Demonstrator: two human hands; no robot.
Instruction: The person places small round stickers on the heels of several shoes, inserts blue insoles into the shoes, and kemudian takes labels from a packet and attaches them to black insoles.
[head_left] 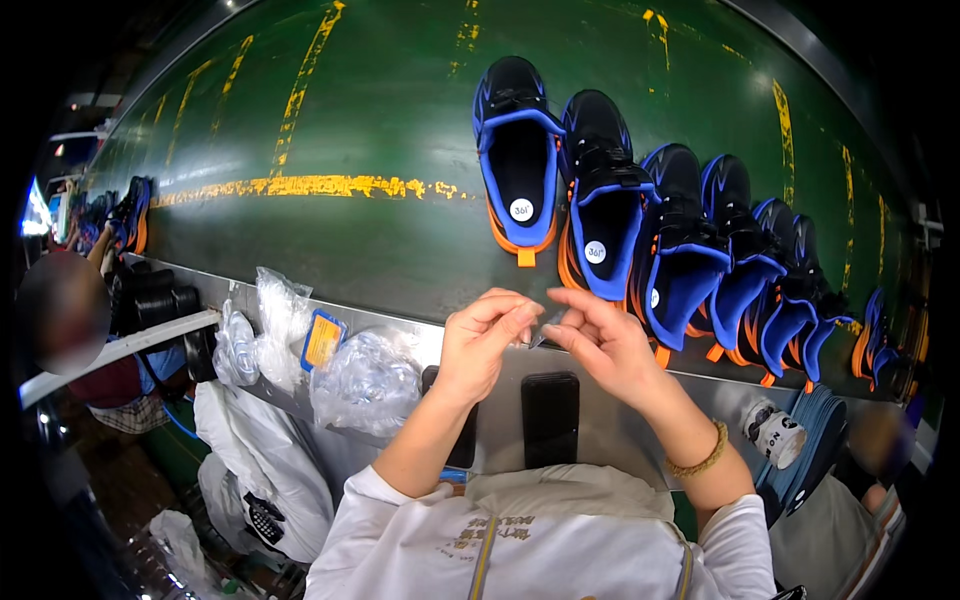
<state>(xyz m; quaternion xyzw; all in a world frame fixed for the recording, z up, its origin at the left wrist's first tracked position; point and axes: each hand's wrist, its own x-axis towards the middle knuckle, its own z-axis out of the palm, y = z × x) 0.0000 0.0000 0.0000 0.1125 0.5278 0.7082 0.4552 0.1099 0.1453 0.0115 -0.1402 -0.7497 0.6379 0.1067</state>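
Note:
Both hands are raised close together over the near edge of the green work surface. My left hand [484, 338] is closed in a pinch, thumb against the fingertips. Facing it, my right hand [608, 345] has its thumb and fingers curled together. A tiny clear piece [538, 336] shows between the fingertips, too small to name. Just beyond the hands are black sports shoes with blue lining and orange soles: one shoe [517, 160] farthest left, another shoe [604, 200] beside it. Several more shoes [685, 260] run on to the right, toes pointing away.
Clear plastic bags [368, 380] lie on the metal ledge at left, by a blue-and-yellow card [323, 340]. A dark phone-like slab [551, 420] lies before me. At right are a white cup-like container [775, 434] and stacked blue insoles [825, 440]. People sit at both sides.

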